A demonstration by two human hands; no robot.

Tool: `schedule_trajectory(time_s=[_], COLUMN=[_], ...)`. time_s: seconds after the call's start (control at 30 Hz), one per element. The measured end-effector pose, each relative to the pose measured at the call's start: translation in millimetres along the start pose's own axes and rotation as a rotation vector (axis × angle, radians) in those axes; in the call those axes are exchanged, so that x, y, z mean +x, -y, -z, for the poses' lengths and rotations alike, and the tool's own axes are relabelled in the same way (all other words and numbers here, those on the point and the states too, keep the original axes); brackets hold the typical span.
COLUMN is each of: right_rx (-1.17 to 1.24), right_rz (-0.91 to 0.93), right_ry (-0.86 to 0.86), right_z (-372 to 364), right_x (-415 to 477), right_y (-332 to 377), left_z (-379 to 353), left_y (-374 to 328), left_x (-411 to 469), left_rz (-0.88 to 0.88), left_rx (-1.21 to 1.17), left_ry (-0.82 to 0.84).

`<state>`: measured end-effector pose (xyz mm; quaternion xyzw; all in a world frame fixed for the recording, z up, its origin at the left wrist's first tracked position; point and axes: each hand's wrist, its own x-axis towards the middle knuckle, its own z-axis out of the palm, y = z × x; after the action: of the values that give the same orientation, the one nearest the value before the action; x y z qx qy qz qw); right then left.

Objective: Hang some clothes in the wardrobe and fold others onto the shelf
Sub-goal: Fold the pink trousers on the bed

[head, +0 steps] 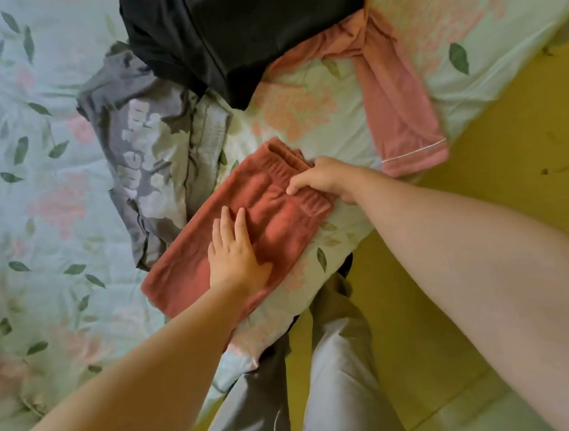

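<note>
The red pants [277, 222] lie folded into a long strip on the bed [29, 161], just inside its near edge, with the waistband end toward the pink top [399, 102]. The left hand [236, 253] lies flat on the strip's middle with fingers spread and straight, pressing it down. The right hand [324, 179] has its fingers curled over the gathered waistband and pinches it.

The cloth looks like thick fleece: soft, light and limp, with nothing fragile about it. It probably grips itself enough to hold a fold, but it would sag if lifted by one end. The waistband is the firmest part to hold. For carrying, a flat hand under the middle would likely serve better.

Room is tight on the far side. The grey shirt [136, 140] touches the strip's long far edge and seems to run slightly under it. The black garment [236, 31] is heaped farther up the bed, overlapping the grey shirt and the pink top. On the near side the bed edge is close — a fold swung that way could slip off toward the yellow floor [503, 189]. The open sheet is to the left, toward the bed's middle.
</note>
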<state>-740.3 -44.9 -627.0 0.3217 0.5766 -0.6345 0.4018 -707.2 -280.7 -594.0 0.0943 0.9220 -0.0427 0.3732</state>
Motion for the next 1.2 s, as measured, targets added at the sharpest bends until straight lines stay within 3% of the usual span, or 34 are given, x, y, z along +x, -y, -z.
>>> schedule_trajectory(time_s=[0.23, 0.37, 0.5, 0.6, 0.73, 0.83, 0.97, 1.1, 1.2], right_rx=[-0.208, -0.304, -0.429, -0.507, -0.762, -0.874, -0.93, -0.917, -0.719], right_rz=[0.163, 0.178, 0.221, 0.223, 0.282, 0.331, 0.329, 0.375, 0.457], right_ry=[-0.335, -0.435, -0.526, -0.558, -0.648, -0.715, -0.661, -0.506, -0.394], right_z=[36, 60, 34, -13, -98, -163, -227, -256, -259], right_x=[-43, -84, -116, -138, -155, -149, -119, -91, -87], right_y=[18, 21, 26, 32, 33, 27, 3, -31, -54], left_z=[-3, 7, 13, 19, 31, 48, 57, 47, 31], left_y=[-50, -100, -101, -63, -2, 50, 105, 125, 126], left_x=[29, 42, 29, 4, -30, -41, -38, -25, -17], left_rz=[-0.135, -0.262, -0.298, -0.212, 0.203, 0.253, 0.187, 0.249, 0.269], left_rx=[-0.046, -0.091, -0.234, -0.561, -1.481, -1.822, -1.834, -1.591, -1.462], left_ry=[-0.089, -0.075, -0.076, -0.108, 0.228, 0.33, 0.333, 0.279, 0.296])
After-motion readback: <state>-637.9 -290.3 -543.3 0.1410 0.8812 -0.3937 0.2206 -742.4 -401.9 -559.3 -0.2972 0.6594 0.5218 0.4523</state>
